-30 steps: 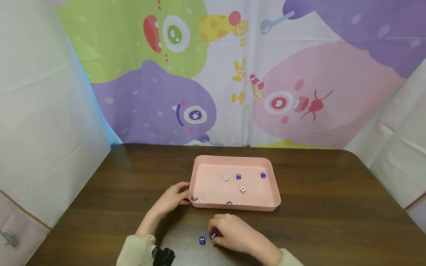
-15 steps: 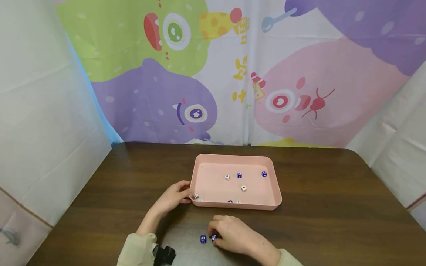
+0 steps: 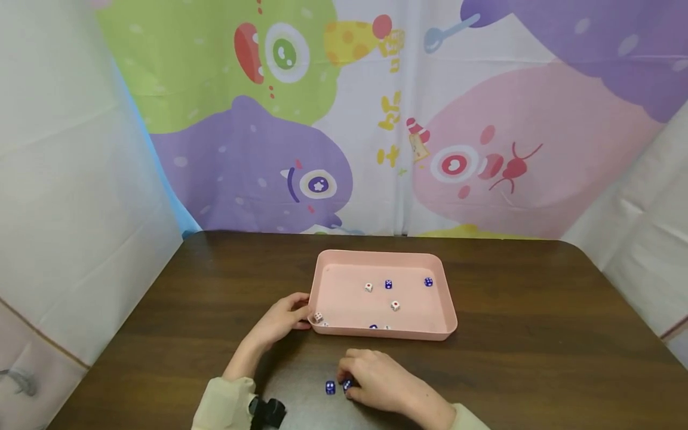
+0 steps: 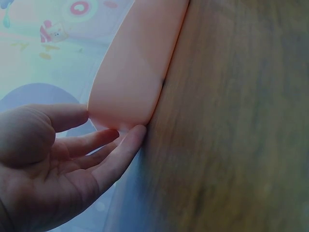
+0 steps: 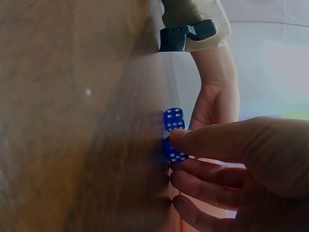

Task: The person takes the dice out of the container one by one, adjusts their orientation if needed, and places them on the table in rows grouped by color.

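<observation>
My right hand (image 3: 350, 382) rests on the dark wooden table (image 3: 537, 334) in front of a pink tray (image 3: 383, 255). Its thumb and fingertips (image 5: 207, 142) pinch a blue die (image 5: 174, 152) that sits on the tabletop. A second blue die (image 3: 330, 387) lies free just to its left, also seen in the right wrist view (image 5: 174, 119). My left hand (image 3: 302, 315) is at the tray's near-left corner (image 4: 130, 77). The thumb touches the rim and the nearly straight fingers (image 4: 120, 145) lie against the corner's underside.
Inside the tray lie several white dice (image 3: 395, 306) and blue dice (image 3: 428, 282), some along the near wall. A colourful cartoon backdrop (image 3: 376, 119) hangs behind the table and white sheets close both sides. A black wrist camera (image 3: 267, 412) sits on the left sleeve.
</observation>
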The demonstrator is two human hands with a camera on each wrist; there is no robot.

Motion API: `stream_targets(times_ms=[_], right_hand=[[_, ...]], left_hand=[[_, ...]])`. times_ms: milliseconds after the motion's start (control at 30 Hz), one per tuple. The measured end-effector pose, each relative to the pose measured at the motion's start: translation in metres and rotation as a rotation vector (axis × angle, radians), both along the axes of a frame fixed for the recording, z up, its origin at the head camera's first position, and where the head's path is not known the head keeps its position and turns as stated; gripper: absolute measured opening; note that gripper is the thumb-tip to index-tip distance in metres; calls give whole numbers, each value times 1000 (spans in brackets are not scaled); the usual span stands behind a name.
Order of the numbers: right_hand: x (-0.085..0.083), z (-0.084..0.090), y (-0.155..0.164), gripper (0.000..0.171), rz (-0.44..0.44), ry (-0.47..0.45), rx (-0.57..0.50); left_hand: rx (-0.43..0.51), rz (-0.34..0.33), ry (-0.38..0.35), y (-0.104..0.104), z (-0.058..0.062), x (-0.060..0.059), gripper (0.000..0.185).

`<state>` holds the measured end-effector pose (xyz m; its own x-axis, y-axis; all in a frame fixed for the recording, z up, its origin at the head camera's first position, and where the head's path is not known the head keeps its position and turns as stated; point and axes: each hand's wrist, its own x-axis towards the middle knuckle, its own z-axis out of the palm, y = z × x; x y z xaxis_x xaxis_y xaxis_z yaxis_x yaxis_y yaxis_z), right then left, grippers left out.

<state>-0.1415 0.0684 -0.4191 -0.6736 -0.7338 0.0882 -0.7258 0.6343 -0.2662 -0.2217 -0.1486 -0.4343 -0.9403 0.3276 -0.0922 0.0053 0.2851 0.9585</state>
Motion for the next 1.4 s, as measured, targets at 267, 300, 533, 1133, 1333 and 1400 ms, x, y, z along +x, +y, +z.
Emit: stream_targets(times_ms=[267, 300, 533, 1133, 1333, 1400], right_hand=[[-5, 5, 6, 14, -12, -68, -42], [-5, 7, 7, 13, -16, -71, -50], [-14, 11, 12, 10, -62, -10, -106], [-39, 19, 22, 9, -183, 137, -310], [-47, 18, 29, 19, -214, 188, -331], [-49, 16, 31, 21, -228, 183, -324]], left_hand=[[5, -5, 0, 0, 1, 1, 40], [7, -6, 0, 0, 1, 1, 40], [6, -9, 10, -1, 0, -1, 40], [23, -13, 0, -5, -1, -2, 40], [28, -34, 4, -2, -3, -3, 40], [28, -34, 4, -2, -3, -3, 40]])
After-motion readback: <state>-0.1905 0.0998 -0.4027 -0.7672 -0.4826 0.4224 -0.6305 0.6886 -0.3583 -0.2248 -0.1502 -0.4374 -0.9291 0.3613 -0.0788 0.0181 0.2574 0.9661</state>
